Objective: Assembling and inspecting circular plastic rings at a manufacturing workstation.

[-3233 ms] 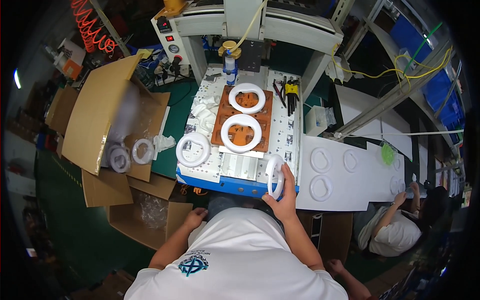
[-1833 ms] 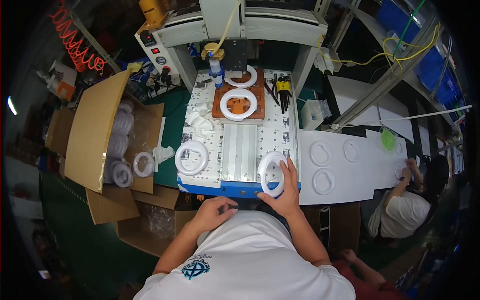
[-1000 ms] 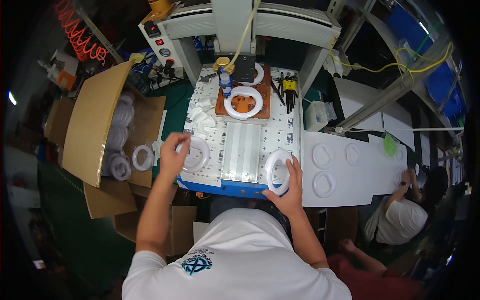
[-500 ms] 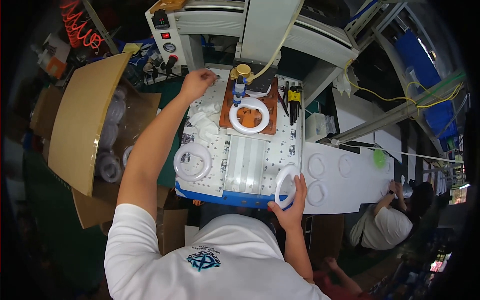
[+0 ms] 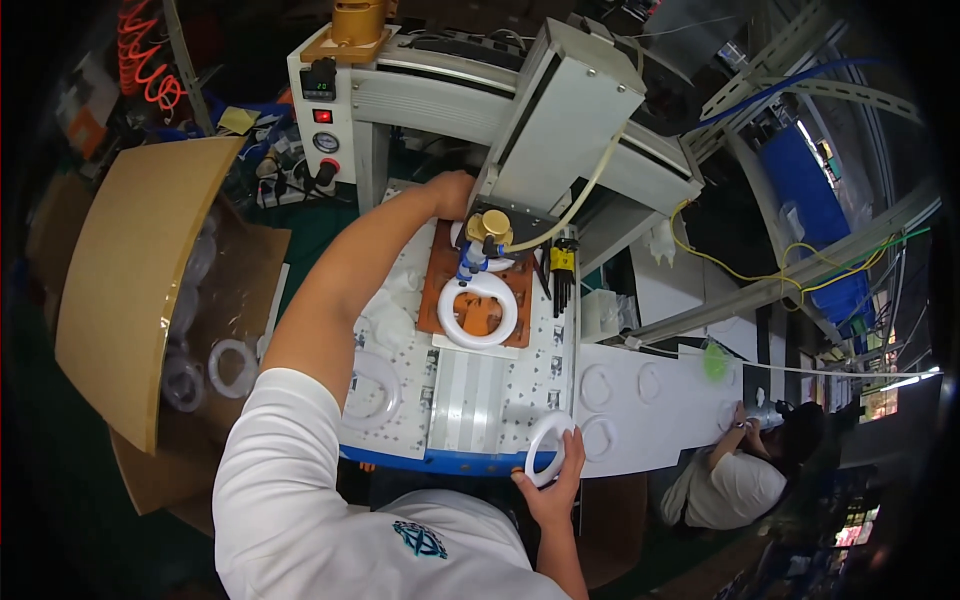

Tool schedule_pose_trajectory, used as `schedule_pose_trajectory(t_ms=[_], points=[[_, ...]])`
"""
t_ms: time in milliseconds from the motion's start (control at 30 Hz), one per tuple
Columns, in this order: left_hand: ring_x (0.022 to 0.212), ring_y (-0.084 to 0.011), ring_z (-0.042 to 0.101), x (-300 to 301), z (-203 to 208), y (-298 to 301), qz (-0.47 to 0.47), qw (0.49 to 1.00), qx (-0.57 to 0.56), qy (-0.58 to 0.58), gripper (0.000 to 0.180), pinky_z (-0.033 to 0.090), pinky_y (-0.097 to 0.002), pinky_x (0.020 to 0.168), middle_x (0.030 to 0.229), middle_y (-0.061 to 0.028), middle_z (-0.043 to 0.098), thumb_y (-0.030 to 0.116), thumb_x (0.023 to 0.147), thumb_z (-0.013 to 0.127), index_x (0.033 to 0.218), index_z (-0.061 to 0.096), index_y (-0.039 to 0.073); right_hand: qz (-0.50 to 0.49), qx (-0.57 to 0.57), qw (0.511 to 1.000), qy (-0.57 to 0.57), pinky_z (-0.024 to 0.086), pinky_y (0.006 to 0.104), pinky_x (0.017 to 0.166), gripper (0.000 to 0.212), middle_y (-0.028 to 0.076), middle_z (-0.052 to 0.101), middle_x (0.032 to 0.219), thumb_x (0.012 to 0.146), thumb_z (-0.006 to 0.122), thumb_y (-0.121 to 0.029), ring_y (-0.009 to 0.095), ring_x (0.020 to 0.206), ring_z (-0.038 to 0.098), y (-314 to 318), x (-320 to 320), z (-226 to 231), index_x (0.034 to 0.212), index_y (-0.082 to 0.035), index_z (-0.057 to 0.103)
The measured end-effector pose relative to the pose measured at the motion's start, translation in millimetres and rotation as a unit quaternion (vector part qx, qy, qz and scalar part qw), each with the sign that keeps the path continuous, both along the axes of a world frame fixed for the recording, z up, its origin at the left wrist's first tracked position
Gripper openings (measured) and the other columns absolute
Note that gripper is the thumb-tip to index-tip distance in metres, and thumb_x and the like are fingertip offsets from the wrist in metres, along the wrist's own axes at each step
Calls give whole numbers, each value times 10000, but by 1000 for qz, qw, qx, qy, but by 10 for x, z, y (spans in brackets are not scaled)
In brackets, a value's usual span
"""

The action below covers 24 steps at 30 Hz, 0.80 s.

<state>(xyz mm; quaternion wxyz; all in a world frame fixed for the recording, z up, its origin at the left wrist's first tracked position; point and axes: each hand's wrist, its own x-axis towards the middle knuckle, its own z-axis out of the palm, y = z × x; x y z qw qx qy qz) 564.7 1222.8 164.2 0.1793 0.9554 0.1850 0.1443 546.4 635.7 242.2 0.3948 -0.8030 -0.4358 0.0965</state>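
My right hand (image 5: 553, 490) grips a white ring (image 5: 533, 448) at the front right corner of the work table, thumb and fingers around its edge. Far ahead, my left hand (image 5: 452, 193) reaches beside the machine's upright; its fingers are hidden there. Another white ring (image 5: 510, 312) lies on a reddish-brown fixture plate (image 5: 428, 305), under a dispensing head with a brass-coloured cap (image 5: 490, 230) and a blue fitting. Part of a second plate-borne ring shows behind that head. A translucent white ring (image 5: 391, 392) rests at the table's left, partly behind my left arm.
A cardboard box (image 5: 140, 290) of wrapped rings stands at the left. Crumpled white cloth (image 5: 395, 325) lies left of the fixture, and a yellow-holdered hex key set (image 5: 562, 265) at its right. Several rings sit on a white side table (image 5: 640, 430), where a co-worker (image 5: 740, 480) sits.
My left hand has moved away and to the right, from the table's back left to the machine's upright. My right hand keeps its grip on the ring. The whole view has shifted.
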Motion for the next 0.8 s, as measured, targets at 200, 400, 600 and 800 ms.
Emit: schedule_pose_trajectory(t_ms=[200,400,600,800], points=[[1070,-368,657,170,505,-306,-108,992,-40,43,440,533,-436,909,1104,-229,694,325,732,777,1066,717,45,-23,-17,1000,-9,321,505,1135,1054,279,325,1528,662,896,-378,449,1393,365,37,-6,45,1499,-38,353],[1044,-382,664,182,708,-390,-118,987,-55,90,491,538,-436,892,1084,-211,705,362,686,818,1066,716,70,-24,-29,999,-5,314,503,1143,1055,272,319,1536,655,898,-369,444,1403,356,91,31,36,1501,-47,357],[998,-371,684,206,539,-256,-113,989,-51,77,522,550,-417,862,1067,-198,717,301,611,877,1046,731,53,-15,-27,1000,-5,316,502,1142,1046,267,318,1537,659,890,-376,438,1399,362,150,40,27,1497,-44,360],[907,-244,708,204,775,-232,-80,952,-279,98,449,559,-345,783,1016,-144,738,203,670,842,1062,726,18,-19,-27,999,5,321,500,1137,1040,267,318,1534,661,886,-384,435,1386,375,129,65,4,1490,-33,364]])
